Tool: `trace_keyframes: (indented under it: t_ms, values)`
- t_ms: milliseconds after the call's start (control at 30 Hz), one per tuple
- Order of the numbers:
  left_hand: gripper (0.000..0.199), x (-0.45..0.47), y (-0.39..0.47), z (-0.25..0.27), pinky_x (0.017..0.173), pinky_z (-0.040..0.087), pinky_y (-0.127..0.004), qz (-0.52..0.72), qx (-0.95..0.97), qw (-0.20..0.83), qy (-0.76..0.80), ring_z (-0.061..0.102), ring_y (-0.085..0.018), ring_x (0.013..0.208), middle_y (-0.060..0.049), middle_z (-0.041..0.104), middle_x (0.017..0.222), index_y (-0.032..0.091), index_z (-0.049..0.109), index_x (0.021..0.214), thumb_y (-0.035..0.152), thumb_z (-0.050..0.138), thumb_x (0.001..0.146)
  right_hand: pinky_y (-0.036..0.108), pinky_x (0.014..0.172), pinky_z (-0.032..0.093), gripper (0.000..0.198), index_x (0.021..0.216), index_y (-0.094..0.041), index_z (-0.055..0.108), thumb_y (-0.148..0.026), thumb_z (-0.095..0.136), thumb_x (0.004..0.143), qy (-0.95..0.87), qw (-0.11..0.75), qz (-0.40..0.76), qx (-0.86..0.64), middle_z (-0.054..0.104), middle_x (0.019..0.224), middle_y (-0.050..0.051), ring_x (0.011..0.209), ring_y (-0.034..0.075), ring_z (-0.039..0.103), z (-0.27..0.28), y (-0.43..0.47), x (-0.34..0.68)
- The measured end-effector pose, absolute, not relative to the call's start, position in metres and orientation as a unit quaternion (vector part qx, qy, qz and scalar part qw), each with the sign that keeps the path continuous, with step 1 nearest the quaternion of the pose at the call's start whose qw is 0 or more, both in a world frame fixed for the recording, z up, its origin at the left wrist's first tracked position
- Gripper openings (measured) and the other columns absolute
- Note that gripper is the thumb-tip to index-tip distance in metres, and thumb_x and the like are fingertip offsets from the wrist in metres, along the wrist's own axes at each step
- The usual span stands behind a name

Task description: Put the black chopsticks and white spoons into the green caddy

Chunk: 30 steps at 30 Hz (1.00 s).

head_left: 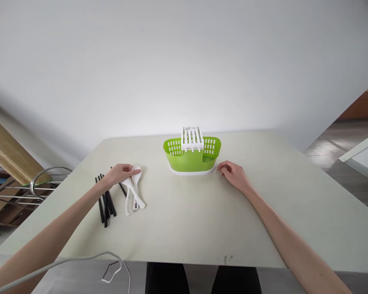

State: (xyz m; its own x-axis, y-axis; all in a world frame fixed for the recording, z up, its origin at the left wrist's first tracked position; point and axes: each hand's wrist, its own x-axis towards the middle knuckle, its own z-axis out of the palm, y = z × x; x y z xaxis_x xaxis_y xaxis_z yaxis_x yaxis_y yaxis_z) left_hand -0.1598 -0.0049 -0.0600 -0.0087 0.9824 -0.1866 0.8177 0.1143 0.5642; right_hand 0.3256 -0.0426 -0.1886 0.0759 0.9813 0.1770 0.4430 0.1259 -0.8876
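Observation:
My left hand (120,174) is closed, thumb and fingers pinching near the bowl end of a white spoon (136,178). Two more white utensils lie crossed there, their handles toward me; my fingers partly cover their upper ends. Several black chopstick-like sticks (106,208) lie left of the spoons, and another black stick (122,189) runs beneath my left hand. My right hand (233,174) rests on the table with loosely curled fingers and nothing in them. Its fingertips are close to the right end of a green basket (187,162); whether they touch it I cannot tell.
The basket has a white base and a white slatted rack (192,139) across its middle. It stands on the pale table (184,224) near the wall. A metal wire rack (39,188) is beyond the left edge. A white cable (79,258) crosses the near left edge.

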Motion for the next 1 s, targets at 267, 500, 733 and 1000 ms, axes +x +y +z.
trace_keyframes:
  t_ms: [267, 500, 733, 1000]
  values:
    - [0.058, -0.163, -0.002, -0.067, 0.057, 0.036, -0.029, 0.094, 0.684, 0.212, 0.692, 0.052, -0.018, 0.060, -0.002, 0.063, 0.065, 0.022, 0.064, 0.064, 0.079, 0.069, 0.068, 0.030, 0.074, 0.051, 0.023, 0.089, -0.024, 0.072, -0.028, 0.050, 0.084, -0.606, 0.446, 0.305, -0.584, 0.075, 0.084, 0.001, 0.074, 0.018, 0.070, -0.189, -0.042, 0.325]
    - [0.057, -0.162, 0.001, -0.076, 0.070, 0.049, -0.031, 0.091, 0.707, 0.147, 0.685, 0.070, -0.026, 0.079, -0.005, 0.077, 0.083, 0.025, 0.072, 0.076, 0.081, 0.062, 0.072, 0.031, 0.075, 0.051, 0.022, 0.089, -0.025, 0.071, -0.028, 0.050, 0.085, -0.606, 0.451, 0.311, -0.577, 0.075, 0.086, 0.000, 0.073, 0.018, 0.071, -0.191, -0.040, 0.325]
    - [0.058, -0.161, 0.003, -0.071, 0.081, 0.054, -0.036, 0.033, 0.760, 0.088, 0.643, 0.073, -0.029, 0.094, -0.010, 0.077, 0.106, 0.024, 0.074, 0.092, 0.076, 0.049, 0.087, 0.031, 0.075, 0.051, 0.022, 0.090, -0.025, 0.072, -0.028, 0.050, 0.086, -0.607, 0.449, 0.311, -0.577, 0.076, 0.087, 0.000, 0.073, 0.018, 0.071, -0.192, -0.039, 0.325]
    - [0.047, -0.085, -0.009, -0.024, 0.104, 0.051, -0.052, 0.140, 0.820, -0.085, 0.548, 0.064, -0.034, 0.120, -0.015, 0.065, 0.132, 0.022, 0.064, 0.123, 0.059, 0.044, 0.102, 0.030, 0.072, 0.050, 0.023, 0.090, -0.026, 0.072, -0.028, 0.050, 0.086, -0.608, 0.442, 0.308, -0.582, 0.075, 0.082, -0.001, 0.074, 0.019, 0.070, -0.193, -0.040, 0.325]
